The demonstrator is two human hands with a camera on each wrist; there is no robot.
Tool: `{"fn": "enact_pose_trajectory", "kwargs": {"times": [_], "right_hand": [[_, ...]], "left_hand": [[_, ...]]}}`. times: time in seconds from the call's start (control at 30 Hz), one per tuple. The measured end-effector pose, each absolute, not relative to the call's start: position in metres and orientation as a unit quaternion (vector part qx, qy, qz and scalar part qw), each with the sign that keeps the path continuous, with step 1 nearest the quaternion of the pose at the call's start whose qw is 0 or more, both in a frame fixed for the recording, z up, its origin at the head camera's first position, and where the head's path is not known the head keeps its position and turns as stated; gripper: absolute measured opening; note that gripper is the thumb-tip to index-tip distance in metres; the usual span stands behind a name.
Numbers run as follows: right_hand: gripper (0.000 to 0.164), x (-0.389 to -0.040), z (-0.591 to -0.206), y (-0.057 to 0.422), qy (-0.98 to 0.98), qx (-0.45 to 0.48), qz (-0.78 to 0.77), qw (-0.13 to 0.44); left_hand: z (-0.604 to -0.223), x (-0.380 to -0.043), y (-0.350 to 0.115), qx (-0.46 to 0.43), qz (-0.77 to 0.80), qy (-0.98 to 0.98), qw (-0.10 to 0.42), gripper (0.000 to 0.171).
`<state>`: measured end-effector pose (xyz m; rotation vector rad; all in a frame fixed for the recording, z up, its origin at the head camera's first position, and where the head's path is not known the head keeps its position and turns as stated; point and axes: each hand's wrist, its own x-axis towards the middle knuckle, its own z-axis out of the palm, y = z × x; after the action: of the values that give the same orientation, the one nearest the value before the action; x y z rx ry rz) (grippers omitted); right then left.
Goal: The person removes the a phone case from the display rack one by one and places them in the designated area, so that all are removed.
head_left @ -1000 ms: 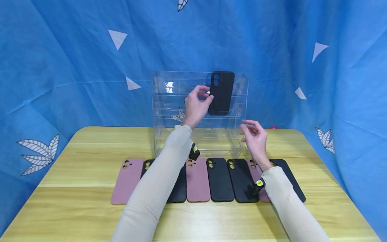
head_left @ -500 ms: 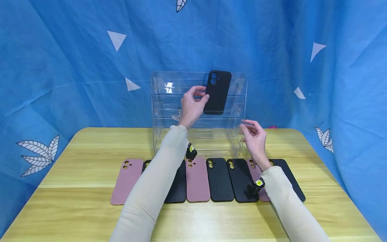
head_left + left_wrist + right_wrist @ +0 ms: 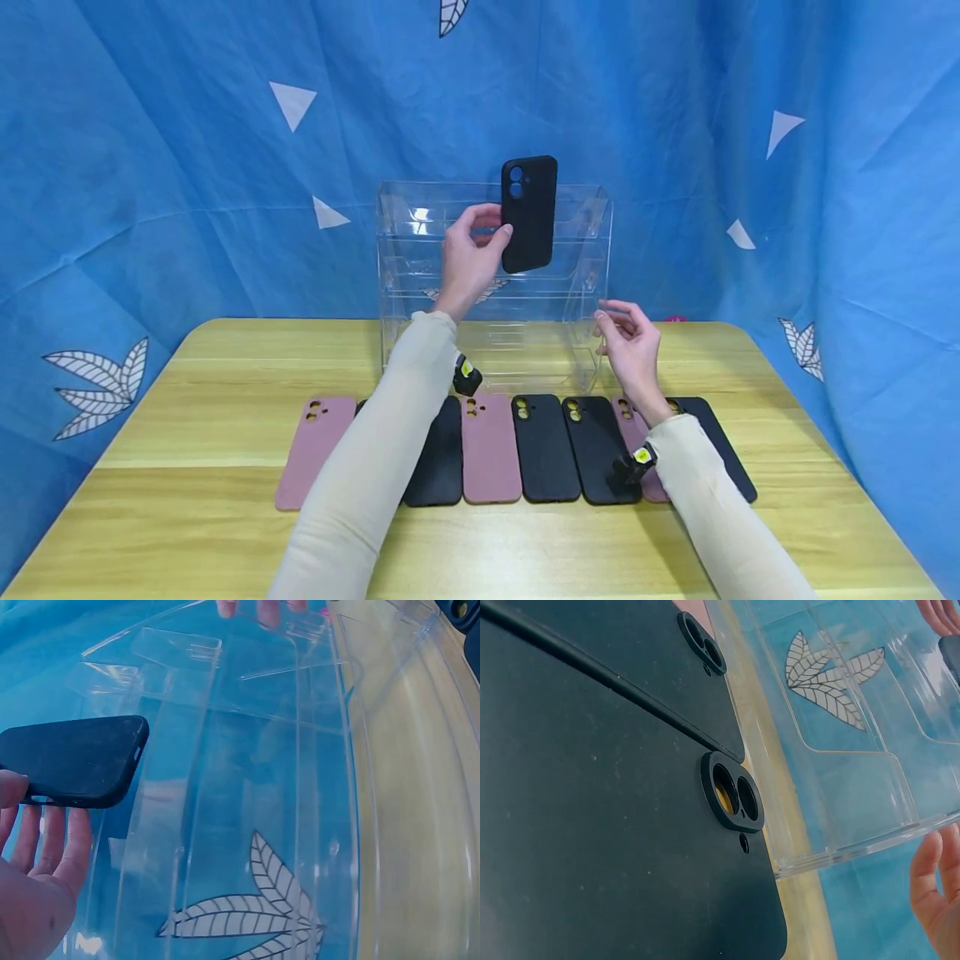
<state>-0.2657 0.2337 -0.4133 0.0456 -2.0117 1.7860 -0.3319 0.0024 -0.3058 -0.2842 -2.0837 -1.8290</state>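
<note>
My left hand [image 3: 471, 258] pinches a black phone case [image 3: 529, 212] by its left edge, thumb in front and fingers behind. The case is nearly upright, its camera cutout at the top left. It overlaps the upper tiers of a clear tiered display rack [image 3: 442, 185] and rises above the top edge. In the left wrist view, the held case [image 3: 75, 761] appears beside the clear tiers. At the rack's right side, my right hand [image 3: 633, 342] has loosely bent fingers with tips right at the side panel. The right wrist view shows part of that hand [image 3: 937, 892] by the rack's edge.
A row of phone cases lies before the rack: a pink case [image 3: 491, 450], a black case [image 3: 547, 450] and several others. My left sleeve [image 3: 375, 442] and right sleeve [image 3: 708, 492] cross over parts of it. A blue curtain [image 3: 187, 167] hangs behind the wooden table [image 3: 187, 467].
The left hand has moved the black case leftward and then up; its lower end now sits higher against the rack. The right hand has stayed at the rack's side.
</note>
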Motion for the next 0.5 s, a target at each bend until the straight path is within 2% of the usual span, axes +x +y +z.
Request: {"fn": "enact_pose_trajectory", "kwargs": {"times": [0.5], "right_hand": [[0.035, -0.267, -0.417, 0.235, -0.742, 0.011, 0.634, 0.219]], "left_hand": [[-0.305, -0.319, -0.007, -0.128, -0.682, -0.701, 0.164, 0.033]]}}
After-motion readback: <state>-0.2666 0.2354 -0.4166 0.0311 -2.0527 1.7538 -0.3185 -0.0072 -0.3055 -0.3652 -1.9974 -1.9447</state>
